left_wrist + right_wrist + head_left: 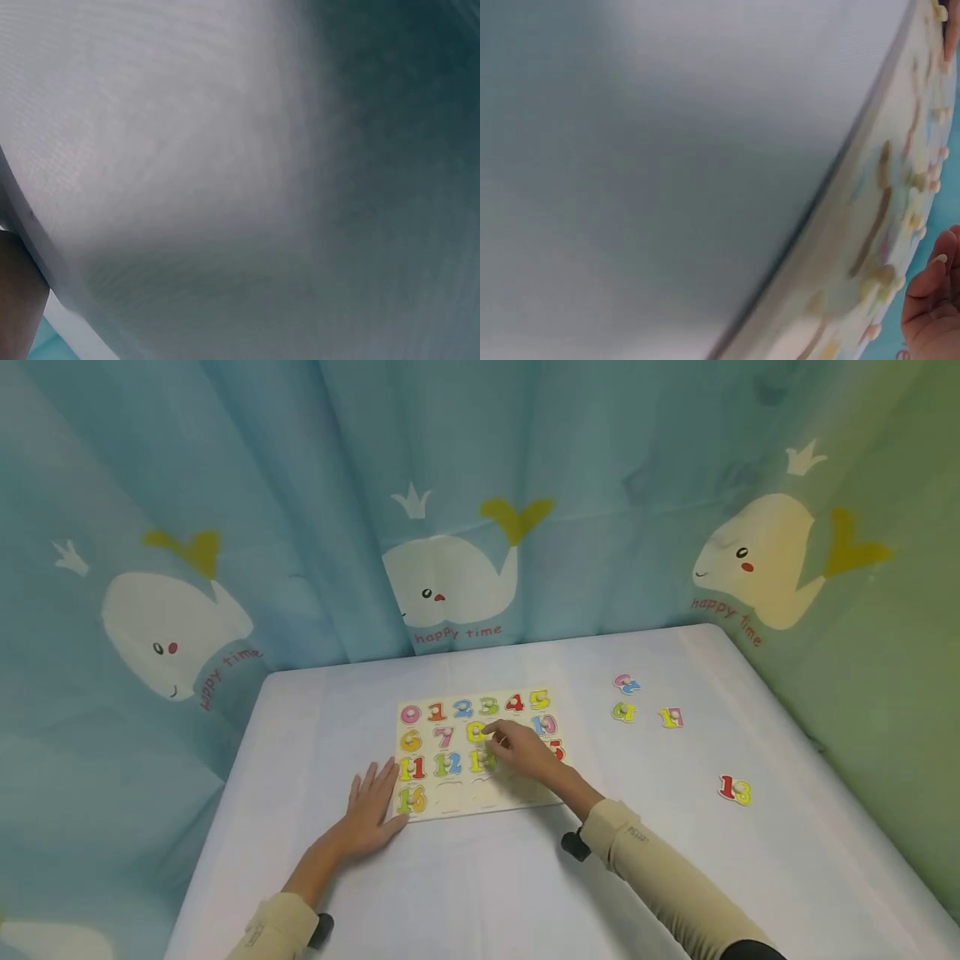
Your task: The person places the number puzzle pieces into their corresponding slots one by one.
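A wooden number puzzle board (pixel 450 795) lies flat on the table, with coloured number pieces in many of its slots. My left hand (pixel 365 814) rests on the tablecloth with fingers spread, its fingertips and thumb at the board's left edge. Over the board's middle, my right hand (pixel 521 752) is bent, its index fingertip close to the yellow 8 piece (pixel 474 732). In the right wrist view the right hand (pixel 932 304) has loosely curled fingers above the knobs, and nothing shows between them. The right hand and forearm hide some slots.
Right of the board lie several loose pieces: a pink-and-blue one (pixel 627 683), a green-and-yellow one (pixel 623 712) and a yellow-and-pink one (pixel 671 718). Nearer me is a red-and-yellow piece (pixel 735 790). A whale-printed curtain (pixel 330 568) encloses the white table (pixel 480 885).
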The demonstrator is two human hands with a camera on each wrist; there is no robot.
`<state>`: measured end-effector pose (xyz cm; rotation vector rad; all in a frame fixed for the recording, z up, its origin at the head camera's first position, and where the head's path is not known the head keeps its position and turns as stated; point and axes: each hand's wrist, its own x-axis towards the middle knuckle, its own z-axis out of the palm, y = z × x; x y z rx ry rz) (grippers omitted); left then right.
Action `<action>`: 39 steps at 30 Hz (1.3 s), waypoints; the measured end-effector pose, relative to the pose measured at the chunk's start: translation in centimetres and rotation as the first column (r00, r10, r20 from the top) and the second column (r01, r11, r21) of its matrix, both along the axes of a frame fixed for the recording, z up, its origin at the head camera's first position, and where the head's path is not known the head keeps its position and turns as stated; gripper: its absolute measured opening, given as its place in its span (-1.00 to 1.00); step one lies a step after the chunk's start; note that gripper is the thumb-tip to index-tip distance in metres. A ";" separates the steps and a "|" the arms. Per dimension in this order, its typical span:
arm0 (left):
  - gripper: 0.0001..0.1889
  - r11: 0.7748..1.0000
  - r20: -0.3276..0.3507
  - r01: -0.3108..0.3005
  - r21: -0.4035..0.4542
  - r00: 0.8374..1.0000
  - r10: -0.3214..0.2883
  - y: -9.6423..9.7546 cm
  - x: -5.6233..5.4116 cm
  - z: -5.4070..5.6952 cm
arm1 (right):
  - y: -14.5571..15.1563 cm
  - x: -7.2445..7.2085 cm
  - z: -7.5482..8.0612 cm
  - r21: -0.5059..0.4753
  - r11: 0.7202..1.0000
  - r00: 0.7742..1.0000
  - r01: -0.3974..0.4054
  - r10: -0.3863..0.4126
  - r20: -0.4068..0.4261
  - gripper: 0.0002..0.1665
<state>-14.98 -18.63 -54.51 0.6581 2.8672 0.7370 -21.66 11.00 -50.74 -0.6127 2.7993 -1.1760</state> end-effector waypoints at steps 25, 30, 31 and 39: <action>-0.17 1.000 -0.008 0.004 0.003 1.000 -0.004 0.1 0.2 -0.1 | 15.9 -0.8 0.1 0.056 0.940 0.940 0.337 -0.333 -0.067 -0.66; -0.18 1.000 -0.011 0.005 -0.004 1.000 -0.005 0.3 0.2 0.0 | 18.2 -0.2 0.5 0.047 0.928 0.927 0.369 -0.364 -0.090 -0.64; -0.18 1.000 -0.014 0.003 -0.007 1.000 -0.003 0.3 0.2 -0.1 | 18.5 -0.1 0.6 0.047 0.922 0.921 0.384 -0.378 -0.095 -0.64; -0.18 1.000 -0.029 -0.010 -0.008 1.000 0.009 0.1 0.3 -0.1 | 20.0 0.1 0.5 0.070 0.817 0.820 0.572 -0.569 -0.053 -0.63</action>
